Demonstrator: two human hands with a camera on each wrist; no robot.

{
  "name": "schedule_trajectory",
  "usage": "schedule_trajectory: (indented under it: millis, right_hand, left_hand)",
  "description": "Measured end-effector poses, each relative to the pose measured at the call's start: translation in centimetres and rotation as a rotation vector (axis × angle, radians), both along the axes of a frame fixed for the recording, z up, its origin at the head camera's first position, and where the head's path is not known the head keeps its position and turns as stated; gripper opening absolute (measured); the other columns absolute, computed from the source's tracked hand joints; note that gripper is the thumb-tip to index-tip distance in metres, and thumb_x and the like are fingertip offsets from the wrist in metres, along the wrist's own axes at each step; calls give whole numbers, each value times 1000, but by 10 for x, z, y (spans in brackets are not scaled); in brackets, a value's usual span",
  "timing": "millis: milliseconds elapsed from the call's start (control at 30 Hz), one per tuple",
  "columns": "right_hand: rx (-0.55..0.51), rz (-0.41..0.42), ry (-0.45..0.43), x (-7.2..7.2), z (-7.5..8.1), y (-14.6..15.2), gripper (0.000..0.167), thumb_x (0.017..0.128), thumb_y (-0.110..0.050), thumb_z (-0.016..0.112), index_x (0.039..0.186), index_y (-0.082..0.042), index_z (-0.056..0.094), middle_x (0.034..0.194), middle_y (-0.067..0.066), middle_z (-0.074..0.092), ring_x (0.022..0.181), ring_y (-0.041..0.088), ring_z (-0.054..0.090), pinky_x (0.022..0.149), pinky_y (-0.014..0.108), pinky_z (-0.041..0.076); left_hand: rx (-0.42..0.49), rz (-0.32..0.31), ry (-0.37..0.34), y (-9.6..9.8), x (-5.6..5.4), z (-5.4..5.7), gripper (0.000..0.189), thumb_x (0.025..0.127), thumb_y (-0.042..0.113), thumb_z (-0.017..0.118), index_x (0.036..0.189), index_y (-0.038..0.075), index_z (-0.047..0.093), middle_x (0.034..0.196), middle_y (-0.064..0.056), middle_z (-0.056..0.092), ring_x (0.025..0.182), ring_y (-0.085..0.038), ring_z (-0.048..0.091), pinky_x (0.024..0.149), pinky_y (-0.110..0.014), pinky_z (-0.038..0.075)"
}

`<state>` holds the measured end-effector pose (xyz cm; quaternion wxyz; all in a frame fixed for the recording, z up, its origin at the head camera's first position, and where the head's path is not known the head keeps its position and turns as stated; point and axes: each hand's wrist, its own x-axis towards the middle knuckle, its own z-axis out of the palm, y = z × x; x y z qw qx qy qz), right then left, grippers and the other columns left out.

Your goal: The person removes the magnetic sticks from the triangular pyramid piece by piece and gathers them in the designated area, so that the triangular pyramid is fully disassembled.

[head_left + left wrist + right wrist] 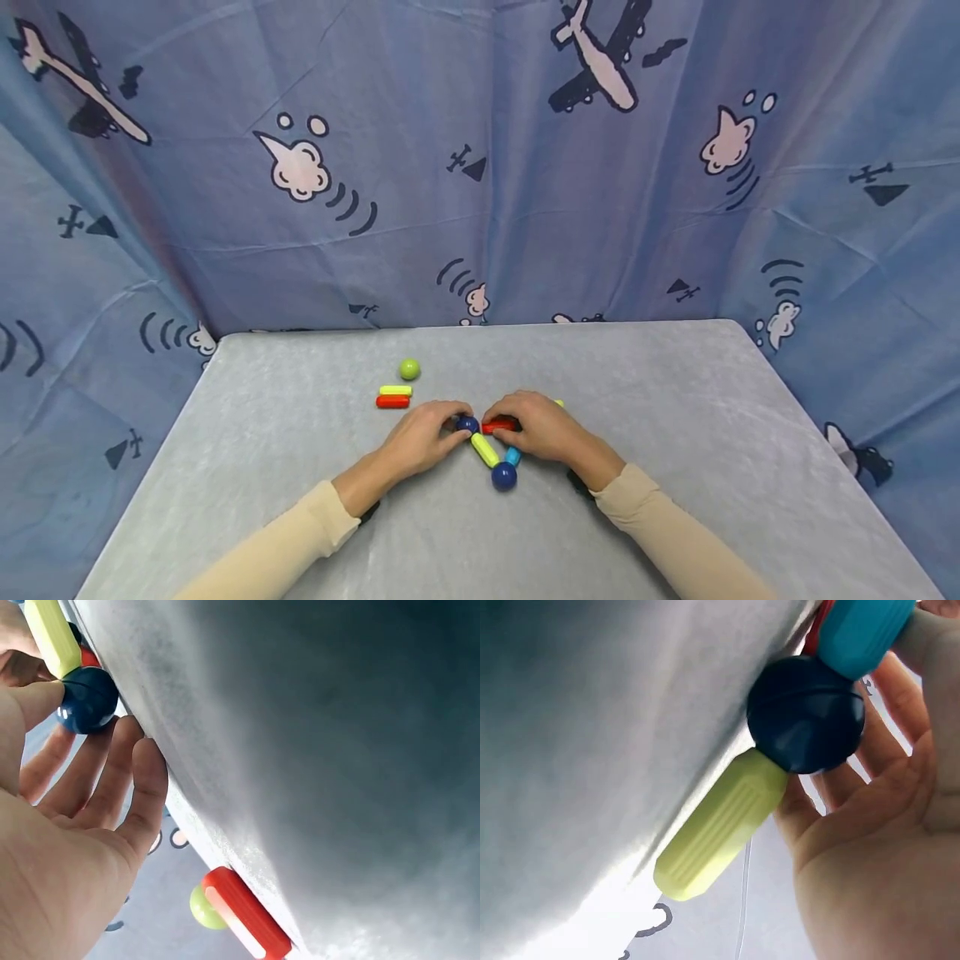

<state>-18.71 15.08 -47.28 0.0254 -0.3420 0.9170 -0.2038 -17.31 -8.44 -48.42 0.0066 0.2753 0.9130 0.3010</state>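
Note:
Between thumb and fingers, my left hand [423, 435] holds a dark blue ball [467, 425] at the end of a yellow-green rod [484, 450]. That rod slants to a second dark blue ball [504, 476], where a light blue rod [513, 456] also meets. My right hand [542, 425] pinches a red rod [498, 427] beside the left-hand ball; whether they touch is unclear. The right wrist view shows another dark blue ball [806, 714] by the right palm, joined to the light blue rod [862, 634] and a yellow-green rod [721, 825].
Farther left on the grey table [247, 467] lie a loose yellow-green rod [396, 390], a red rod [393, 402] and a green ball [409, 369]. A blue curtain [405, 167] printed with planes hangs behind the table and at its sides.

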Motion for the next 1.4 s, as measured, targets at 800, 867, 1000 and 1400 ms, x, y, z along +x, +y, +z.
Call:
schedule_trajectory:
  millis: [800, 867, 1000, 1400]
  right_hand:
    - [-204, -345, -173, 34, 7, 44, 21, 96, -15, 66, 116, -18, 71, 121, 0, 70, 114, 23, 64, 99, 48, 50]
    - [-213, -341, -194, 36, 8, 49, 21, 95, -17, 67, 116, -20, 71, 120, -1, 70, 112, 21, 64, 98, 47, 50]
    - [-210, -317, -230, 39, 10, 60, 23, 91, -17, 72, 113, -22, 71, 117, -2, 69, 106, 20, 64, 96, 47, 51]
    - [-184, -268, -223, 38, 14, 76, 23, 87, -15, 76, 109, -17, 71, 109, 0, 68, 91, 15, 61, 84, 37, 53]
  left_hand:
    - [-22, 61, -143, -28, 32, 12, 29, 83, 21, 81, 109, 16, 70, 108, 3, 71, 103, -14, 66, 92, -40, 52]
    - [-3, 77, -136, -31, 36, 12, 29, 82, 21, 82, 108, 17, 71, 108, 4, 72, 103, -14, 66, 93, -40, 52]
    - [17, 91, -117, -33, 41, 11, 34, 81, 21, 83, 113, 17, 72, 112, 2, 73, 108, -17, 67, 97, -42, 51]
    - [14, 114, -149, -33, 40, 12, 33, 82, 23, 81, 115, 19, 74, 116, 0, 72, 113, -22, 65, 98, -47, 50]
